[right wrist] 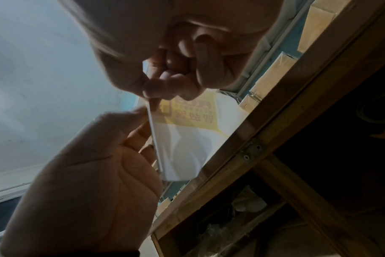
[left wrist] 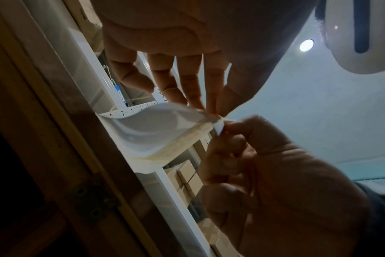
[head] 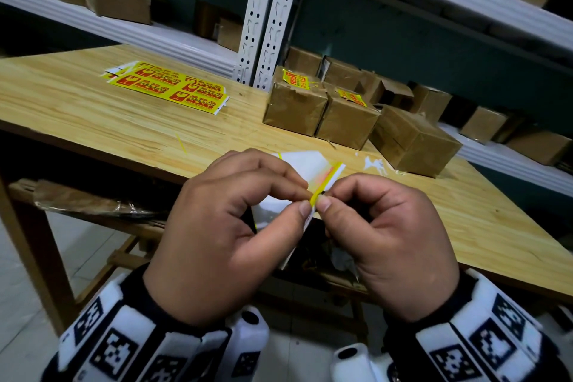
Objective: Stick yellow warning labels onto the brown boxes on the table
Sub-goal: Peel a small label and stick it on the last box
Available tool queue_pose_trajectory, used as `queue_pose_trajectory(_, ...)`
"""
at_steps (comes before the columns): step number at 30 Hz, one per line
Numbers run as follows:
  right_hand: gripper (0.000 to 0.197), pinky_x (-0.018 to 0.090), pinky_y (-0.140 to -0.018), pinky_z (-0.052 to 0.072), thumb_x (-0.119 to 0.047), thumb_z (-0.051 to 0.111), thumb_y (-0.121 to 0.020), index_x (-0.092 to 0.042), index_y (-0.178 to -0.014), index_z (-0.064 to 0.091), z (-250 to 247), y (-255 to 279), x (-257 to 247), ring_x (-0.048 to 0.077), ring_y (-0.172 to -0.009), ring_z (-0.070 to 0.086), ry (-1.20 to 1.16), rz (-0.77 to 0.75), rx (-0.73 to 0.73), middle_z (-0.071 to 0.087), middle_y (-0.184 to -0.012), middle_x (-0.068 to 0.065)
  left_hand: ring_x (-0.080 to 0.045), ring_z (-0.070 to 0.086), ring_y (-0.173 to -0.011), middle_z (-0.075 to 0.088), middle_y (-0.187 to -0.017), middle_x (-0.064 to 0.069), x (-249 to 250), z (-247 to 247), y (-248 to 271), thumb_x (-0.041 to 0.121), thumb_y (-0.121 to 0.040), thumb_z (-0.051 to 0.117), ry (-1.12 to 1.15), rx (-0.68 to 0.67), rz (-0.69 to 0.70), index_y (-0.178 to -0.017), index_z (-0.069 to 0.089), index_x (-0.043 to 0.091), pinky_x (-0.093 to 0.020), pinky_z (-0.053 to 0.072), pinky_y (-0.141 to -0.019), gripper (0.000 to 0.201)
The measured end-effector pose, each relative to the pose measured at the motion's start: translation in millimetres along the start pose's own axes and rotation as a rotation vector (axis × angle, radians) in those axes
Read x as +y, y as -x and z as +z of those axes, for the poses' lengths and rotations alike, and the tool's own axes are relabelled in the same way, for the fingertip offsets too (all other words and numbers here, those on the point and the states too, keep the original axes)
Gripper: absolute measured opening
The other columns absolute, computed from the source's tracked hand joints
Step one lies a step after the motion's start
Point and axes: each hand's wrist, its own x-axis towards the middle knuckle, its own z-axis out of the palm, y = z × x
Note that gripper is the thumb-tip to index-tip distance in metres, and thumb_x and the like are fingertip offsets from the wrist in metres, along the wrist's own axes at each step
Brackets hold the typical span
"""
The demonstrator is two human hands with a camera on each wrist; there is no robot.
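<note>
Both hands hold one yellow warning label [head: 328, 178] on its white backing paper [head: 302, 161] just above the table's front edge. My left hand [head: 308, 201] pinches one side of its near corner and my right hand [head: 325, 197] pinches the other. In the right wrist view the label's red print [right wrist: 193, 111] shows through the backing. In the left wrist view the backing [left wrist: 154, 128] curls away from the pinch. Three brown boxes stand at the back right: two [head: 294, 105] [head: 347, 118] carry yellow labels on top, and the third [head: 415, 143] shows none.
Sheets of yellow labels [head: 167, 87] lie at the far left of the wooden table [head: 93, 115]. White scraps [head: 375, 163] lie near the third box. Metal shelving [head: 266, 9] with more brown boxes stands behind the table.
</note>
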Motion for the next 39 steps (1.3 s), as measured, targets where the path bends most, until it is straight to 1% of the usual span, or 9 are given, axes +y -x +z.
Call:
queue_pose_trajectory(5, 0.017, 0.019, -0.053, 0.042, -0.018, 0.071, -0.086, -0.015, -0.069, 0.07, -0.8, -0.2, 0.2, 0.006, -0.053, 0.053, 0.027, -0.018, -0.037, 0.065, -0.059, -0.001, -0.008, 0.073, -0.091, 0.076, -0.089, 0.009, -1.0, -2.8, -1.9, 0.019, -0.082, 0.079, 0.028, 0.008, -0.037, -0.082, 0.082, 0.018, -0.02, 0.051, -0.079, 0.002)
queue_pose_trajectory(10, 0.022, 0.023, -0.054, 0.045, -0.01, 0.073, -0.09, -0.018, -0.069, 0.071, -3.2, 0.6, -0.4, 0.013, -0.055, 0.058, 0.101, -0.053, -0.079, 0.069, -0.063, 0.004, -0.009, 0.073, -0.09, 0.077, -0.09, 0.01, -2.8, -5.6, -2.2, 0.023, -0.081, 0.081, -0.07, 0.009, -0.004, -0.082, 0.082, 0.018, -0.03, 0.055, -0.078, 0.005)
queue_pose_trajectory(13, 0.02, 0.027, -0.055, 0.046, -0.016, 0.072, -0.088, -0.02, -0.069, 0.071, -1.9, -0.2, 0.3, 0.019, -0.058, 0.059, 0.144, -0.067, -0.083, 0.068, -0.064, 0.005, -0.013, 0.072, -0.09, 0.077, -0.09, 0.009, -3.3, -5.8, -2.8, 0.023, -0.082, 0.079, -0.165, 0.0, 0.052, -0.083, 0.082, 0.017, -0.034, 0.054, -0.079, 0.007)
queue_pose_trajectory(18, 0.018, 0.019, -0.052, 0.04, -0.016, 0.071, -0.086, -0.022, -0.068, 0.071, 0.9, -0.4, 2.9, 0.004, -0.052, 0.053, 0.146, -0.049, -0.095, 0.065, -0.059, -0.004, -0.021, 0.069, -0.087, 0.076, -0.089, 0.005, -4.7, -4.2, -3.0, 0.022, -0.085, 0.074, -0.291, -0.038, 0.142, -0.083, 0.08, 0.014, -0.033, 0.05, -0.084, 0.01)
queue_pose_trajectory(22, 0.015, 0.016, -0.053, 0.04, -0.015, 0.072, -0.085, -0.016, -0.07, 0.072, 1.8, 0.0, 3.8, 0.005, -0.053, 0.055, 0.177, -0.064, -0.08, 0.066, -0.061, -0.003, -0.023, 0.068, -0.088, 0.076, -0.09, 0.004, -6.4, -2.0, -2.8, 0.017, -0.086, 0.072, -0.294, -0.053, 0.151, -0.082, 0.079, 0.013, -0.036, 0.05, -0.084, 0.009)
queue_pose_trajectory(28, 0.015, 0.019, -0.054, 0.038, -0.016, 0.071, -0.082, -0.012, -0.068, 0.068, 3.2, -0.9, 4.4, 0.004, -0.053, 0.048, 0.154, -0.051, -0.069, 0.061, -0.059, 0.002, -0.016, 0.069, -0.088, 0.074, -0.088, 0.007, -5.0, -1.5, -2.4, 0.014, -0.085, 0.07, -0.167, -0.048, 0.054, -0.079, 0.075, 0.012, -0.034, 0.051, -0.08, 0.008)
queue_pose_trajectory(35, 0.018, 0.016, -0.05, 0.035, -0.015, 0.071, -0.079, -0.01, -0.063, 0.063, 2.7, -3.2, 7.8, 0.002, -0.048, 0.043, 0.127, -0.025, -0.003, 0.052, -0.052, -0.009, -0.001, 0.062, -0.076, 0.07, -0.083, 0.009, -6.8, -5.0, -4.8, 0.02, -0.088, 0.065, -0.138, 0.059, -0.087, -0.08, 0.069, 0.018, -0.012, 0.042, -0.069, 0.009)
queue_pose_trajectory(37, 0.018, 0.015, -0.049, 0.035, -0.014, 0.071, -0.078, -0.008, -0.063, 0.063, 2.7, -2.5, 9.4, 0.002, -0.046, 0.042, 0.101, 0.001, 0.003, 0.051, -0.05, -0.008, -0.005, 0.061, -0.065, 0.069, -0.075, 0.009, -9.8, -7.6, -4.8, 0.022, -0.087, 0.065, -0.102, 0.112, -0.149, -0.079, 0.068, 0.023, -0.017, 0.043, -0.061, 0.009)
queue_pose_trajectory(39, 0.018, 0.015, -0.048, 0.035, -0.013, 0.071, -0.077, -0.007, -0.062, 0.063, 1.6, -2.1, 11.3, 0.002, -0.045, 0.042, 0.088, 0.026, 0.01, 0.052, -0.05, -0.006, -0.016, 0.061, -0.058, 0.069, -0.071, 0.005, -14.3, -10.2, -5.8, 0.028, -0.087, 0.064, -0.03, 0.167, -0.227, -0.078, 0.068, 0.023, -0.033, 0.05, -0.058, 0.011)
